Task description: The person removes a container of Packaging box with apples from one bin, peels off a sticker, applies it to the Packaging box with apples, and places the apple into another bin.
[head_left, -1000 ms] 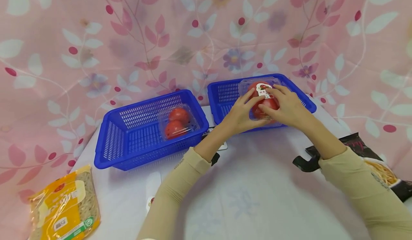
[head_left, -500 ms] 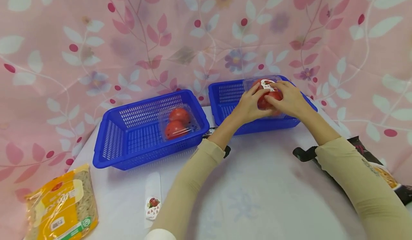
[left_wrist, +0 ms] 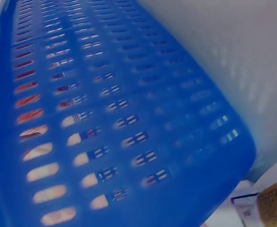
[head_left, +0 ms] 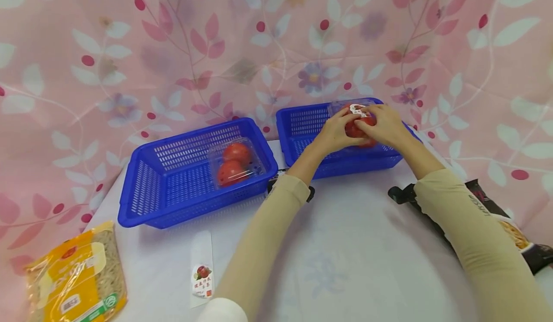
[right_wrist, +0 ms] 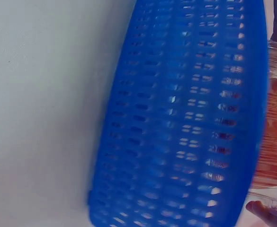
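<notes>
In the head view, my left hand (head_left: pixel 334 134) and right hand (head_left: pixel 386 126) hold a clear plastic box (head_left: pixel 337 107) of round red fruit from both sides, fingers curved over its top. A white sticker (head_left: pixel 359 112) shows between the fingers. The box is inside the right-hand blue basket (head_left: pixel 298 120), towards its right end; its underside is hidden. Through the right wrist view, red fruit (right_wrist: pixel 275 142) appears behind clear film beyond the basket's slotted wall (right_wrist: pixel 176 118). The left wrist view is mostly filled by the basket wall (left_wrist: pixel 143 85).
Another blue basket (head_left: pixel 144 183) stands left, with a clear box of red fruit (head_left: pixel 235 163) at its right end. A yellow food packet (head_left: pixel 75 279) lies front left, near a white strip with a fruit sticker (head_left: pixel 201 271). A black food packet (head_left: pixel 514 231) lies right, partly behind the sleeve.
Both hands have shifted slightly back with the box, which sits flatter and farther into the right-hand basket. The left forearm has swung right, uncovering the white strip's sticker.
</notes>
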A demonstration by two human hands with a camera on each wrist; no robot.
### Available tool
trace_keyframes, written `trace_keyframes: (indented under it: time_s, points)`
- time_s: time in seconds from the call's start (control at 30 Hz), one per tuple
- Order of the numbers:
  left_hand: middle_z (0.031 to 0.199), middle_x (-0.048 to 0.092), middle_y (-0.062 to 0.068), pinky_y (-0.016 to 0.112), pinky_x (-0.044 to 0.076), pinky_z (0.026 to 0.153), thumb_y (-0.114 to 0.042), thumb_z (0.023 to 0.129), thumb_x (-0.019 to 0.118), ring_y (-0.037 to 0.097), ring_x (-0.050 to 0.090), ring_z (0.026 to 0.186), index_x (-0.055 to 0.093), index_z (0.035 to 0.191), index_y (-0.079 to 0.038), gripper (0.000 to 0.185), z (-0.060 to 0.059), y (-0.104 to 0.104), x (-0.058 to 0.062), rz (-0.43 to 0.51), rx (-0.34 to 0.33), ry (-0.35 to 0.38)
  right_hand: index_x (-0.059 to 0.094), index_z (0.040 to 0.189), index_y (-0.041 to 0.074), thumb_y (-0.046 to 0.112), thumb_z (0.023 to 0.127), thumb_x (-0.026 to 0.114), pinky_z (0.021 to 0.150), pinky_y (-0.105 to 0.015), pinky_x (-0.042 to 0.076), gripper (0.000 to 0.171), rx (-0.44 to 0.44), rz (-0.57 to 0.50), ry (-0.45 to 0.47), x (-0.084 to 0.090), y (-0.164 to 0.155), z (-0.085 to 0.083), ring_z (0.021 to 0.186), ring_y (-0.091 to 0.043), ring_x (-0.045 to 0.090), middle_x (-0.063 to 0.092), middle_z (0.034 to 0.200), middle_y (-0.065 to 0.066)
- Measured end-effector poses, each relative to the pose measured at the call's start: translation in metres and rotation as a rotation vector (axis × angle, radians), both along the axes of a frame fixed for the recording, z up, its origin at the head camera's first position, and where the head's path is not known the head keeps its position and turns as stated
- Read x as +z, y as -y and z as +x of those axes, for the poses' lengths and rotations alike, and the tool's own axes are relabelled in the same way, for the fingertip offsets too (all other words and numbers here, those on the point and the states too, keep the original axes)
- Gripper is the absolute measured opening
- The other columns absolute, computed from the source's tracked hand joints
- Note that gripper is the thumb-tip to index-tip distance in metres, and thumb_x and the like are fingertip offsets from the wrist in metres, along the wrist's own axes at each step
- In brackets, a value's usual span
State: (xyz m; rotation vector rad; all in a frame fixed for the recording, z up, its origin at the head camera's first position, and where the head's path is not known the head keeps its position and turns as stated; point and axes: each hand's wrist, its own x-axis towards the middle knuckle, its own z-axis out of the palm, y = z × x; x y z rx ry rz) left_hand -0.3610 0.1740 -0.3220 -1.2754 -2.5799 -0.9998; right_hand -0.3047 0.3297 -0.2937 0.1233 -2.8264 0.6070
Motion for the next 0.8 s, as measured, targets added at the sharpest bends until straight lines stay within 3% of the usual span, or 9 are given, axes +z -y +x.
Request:
trace_keyframes:
  time_s: [0.23,0.5,0.8]
  points:
    - [0.142,0.036,0.006,0.026,0.043,0.092,-0.046,0.075,0.070,0.020,0.041,0.123,0.046,0.135,-0.019,0.070,-0.004,-0.014,-0.015,-0.048,-0.014,0.073,0.046,0.127,-0.004,0.038,0.087,0.056,0.097,-0.062,0.026,0.059,-0.011,-0.067,0.057,-0.018,-0.014,-0.008,0.125,-0.046,0.027,0.035,0.134,-0.030]
    - [0.140,0.037,0.010,0.030,0.040,0.096,-0.044,0.075,0.072,0.022,0.040,0.124,0.047,0.135,-0.015,0.071,-0.006,-0.018,-0.026,-0.067,-0.012,0.110,0.049,0.125,-0.004,0.039,0.085,0.058,0.100,-0.059,0.024,0.059,-0.010,-0.056,0.068,-0.033,-0.021,-0.018,0.125,-0.044,0.031,0.039,0.132,-0.029]
    - [0.127,0.054,0.000,0.028,0.036,0.099,-0.042,0.077,0.070,0.017,0.044,0.120,0.049,0.133,-0.018,0.064,-0.013,-0.022,-0.031,-0.210,-0.028,0.021,0.047,0.128,-0.004,0.048,0.091,0.044,0.101,-0.059,0.022,0.064,0.003,-0.057,0.171,-0.043,-0.023,-0.023,0.127,-0.043,0.029,0.039,0.134,-0.028]
